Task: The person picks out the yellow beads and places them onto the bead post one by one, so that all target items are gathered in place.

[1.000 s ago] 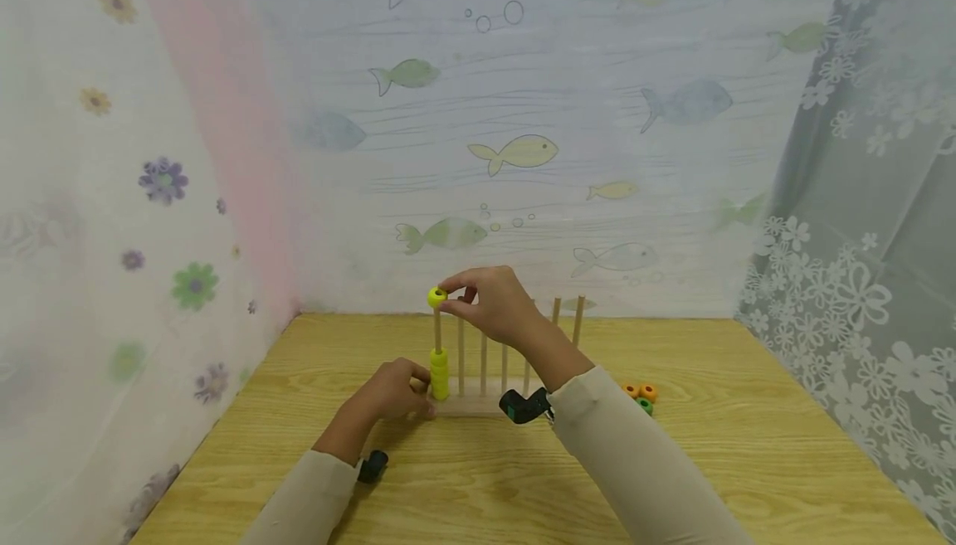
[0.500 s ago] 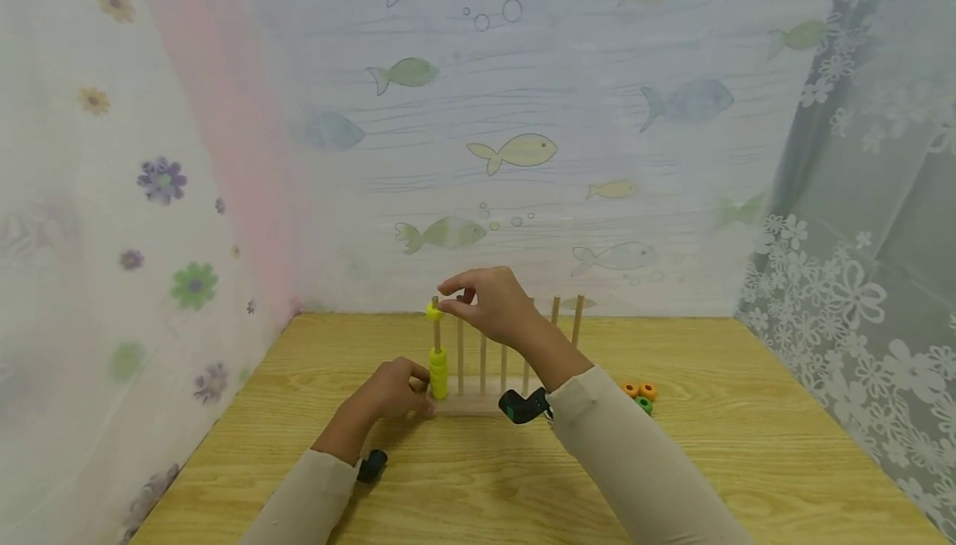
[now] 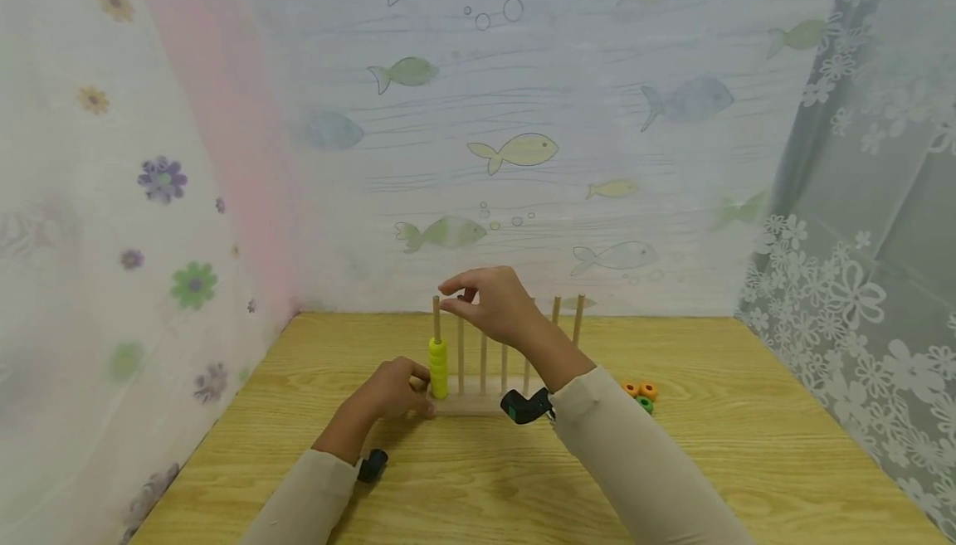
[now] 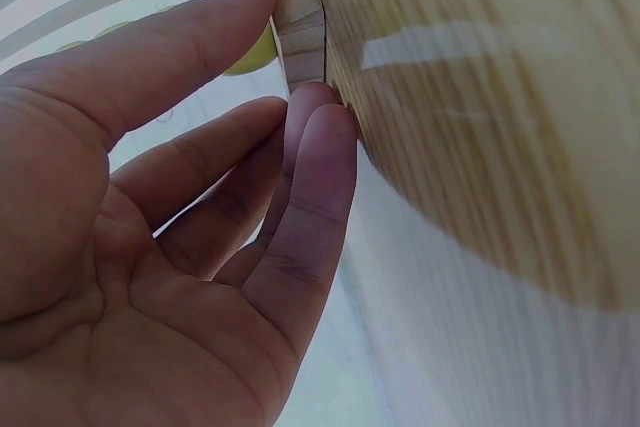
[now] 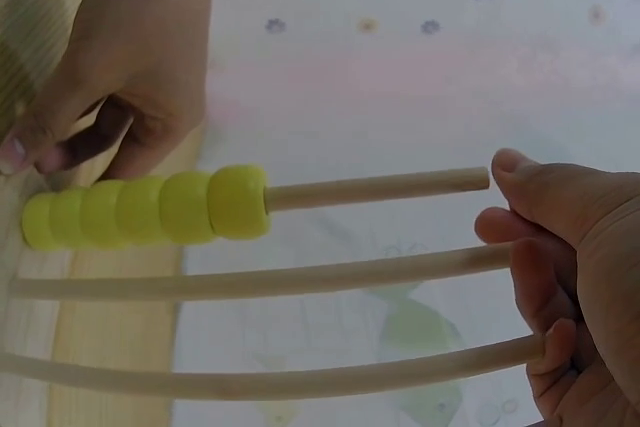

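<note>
A wooden bead rack with a pale base [image 3: 472, 404] and several upright pegs stands on the table. Yellow beads [image 3: 438, 369] are stacked on its leftmost peg [image 5: 380, 187], whose upper part is bare. My left hand [image 3: 392, 389] holds the base's left end, thumb in front; in the left wrist view its fingertips [image 4: 325, 137] lie against the end of the wood. My right hand [image 3: 489, 300] is beside the top of the leftmost peg, thumb and forefinger apart with no bead between them. In the right wrist view its thumb tip is right at the peg's end.
Two orange beads [image 3: 648, 392] and a green bead [image 3: 645, 405] lie on the wood-grain table [image 3: 448, 479], right of the rack, partly behind the right sleeve [image 3: 627, 454]. Bare pegs [image 3: 577, 321] stand right of the stack. A fish-patterned curtain [image 3: 523, 221] hangs behind the table.
The right hand has let go of a yellow bead at the peg's top. The bead has slid down the leftmost peg onto the stack. Both hands have stayed in place.
</note>
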Action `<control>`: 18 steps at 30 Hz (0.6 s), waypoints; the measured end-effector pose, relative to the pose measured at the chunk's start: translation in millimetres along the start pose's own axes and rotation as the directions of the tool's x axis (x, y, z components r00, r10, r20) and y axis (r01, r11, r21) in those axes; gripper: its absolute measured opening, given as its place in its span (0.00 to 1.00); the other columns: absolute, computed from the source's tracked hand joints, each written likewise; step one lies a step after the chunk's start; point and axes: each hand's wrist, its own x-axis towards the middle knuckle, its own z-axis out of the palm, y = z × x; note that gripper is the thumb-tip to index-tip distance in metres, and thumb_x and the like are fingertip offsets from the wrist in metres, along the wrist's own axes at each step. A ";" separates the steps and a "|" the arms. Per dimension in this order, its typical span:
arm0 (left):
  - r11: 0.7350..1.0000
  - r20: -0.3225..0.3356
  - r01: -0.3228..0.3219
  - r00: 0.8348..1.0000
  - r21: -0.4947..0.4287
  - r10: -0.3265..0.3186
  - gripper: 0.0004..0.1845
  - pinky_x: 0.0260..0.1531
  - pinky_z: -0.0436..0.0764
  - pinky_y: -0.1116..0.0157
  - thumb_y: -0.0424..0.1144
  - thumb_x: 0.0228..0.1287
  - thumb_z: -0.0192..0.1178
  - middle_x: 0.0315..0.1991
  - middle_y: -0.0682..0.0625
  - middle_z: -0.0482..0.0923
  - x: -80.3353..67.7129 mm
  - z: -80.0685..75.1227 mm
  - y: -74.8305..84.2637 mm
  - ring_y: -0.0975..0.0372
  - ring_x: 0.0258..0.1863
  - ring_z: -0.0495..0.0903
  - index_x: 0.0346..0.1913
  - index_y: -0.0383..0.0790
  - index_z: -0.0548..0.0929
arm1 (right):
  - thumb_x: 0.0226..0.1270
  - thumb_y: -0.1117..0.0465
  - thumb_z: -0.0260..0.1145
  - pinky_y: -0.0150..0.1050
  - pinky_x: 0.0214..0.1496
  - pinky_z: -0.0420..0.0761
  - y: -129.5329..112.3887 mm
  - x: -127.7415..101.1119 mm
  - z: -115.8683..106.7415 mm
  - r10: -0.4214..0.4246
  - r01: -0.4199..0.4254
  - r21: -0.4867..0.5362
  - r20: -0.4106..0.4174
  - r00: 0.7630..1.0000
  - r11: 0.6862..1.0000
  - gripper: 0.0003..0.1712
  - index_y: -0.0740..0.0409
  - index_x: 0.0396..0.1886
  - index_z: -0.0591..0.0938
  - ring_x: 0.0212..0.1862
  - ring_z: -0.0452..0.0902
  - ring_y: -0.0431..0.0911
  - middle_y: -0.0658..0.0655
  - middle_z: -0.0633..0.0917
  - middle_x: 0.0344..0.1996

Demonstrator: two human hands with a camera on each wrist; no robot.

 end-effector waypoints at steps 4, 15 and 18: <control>1.000 -0.003 -0.004 1.000 0.003 0.004 0.31 0.43 0.79 0.49 0.47 0.42 0.78 0.53 0.46 0.80 -0.4 -0.4 0.8 0.51 0.49 0.79 0.54 0.45 0.83 | 0.63 0.51 0.68 0.29 0.26 0.75 -1.0 -1.9 -2.6 0.004 -0.004 0.000 -0.006 1.000 1.000 0.12 0.46 0.45 0.87 0.30 0.76 0.31 0.43 0.87 0.39; 1.000 -0.008 0.013 1.000 0.008 -0.013 0.31 0.47 0.78 0.48 0.48 0.42 0.77 0.54 0.46 0.79 0.0 -0.4 0.9 0.49 0.53 0.77 0.54 0.46 0.83 | 0.63 0.49 0.67 0.29 0.29 0.77 0.2 -9.1 -8.6 -0.026 0.026 0.009 -0.031 0.999 1.000 0.13 0.44 0.46 0.86 0.32 0.77 0.31 0.41 0.86 0.41; 1.000 -0.007 0.012 1.000 0.004 -0.011 0.31 0.47 0.78 0.47 0.48 0.41 0.78 0.55 0.45 0.79 0.4 -0.9 1.3 0.47 0.54 0.77 0.54 0.46 0.83 | 0.63 0.49 0.67 0.30 0.33 0.78 1.1 -10.0 -9.1 -0.040 0.040 0.006 -0.044 0.998 0.999 0.14 0.45 0.46 0.86 0.32 0.77 0.31 0.41 0.86 0.41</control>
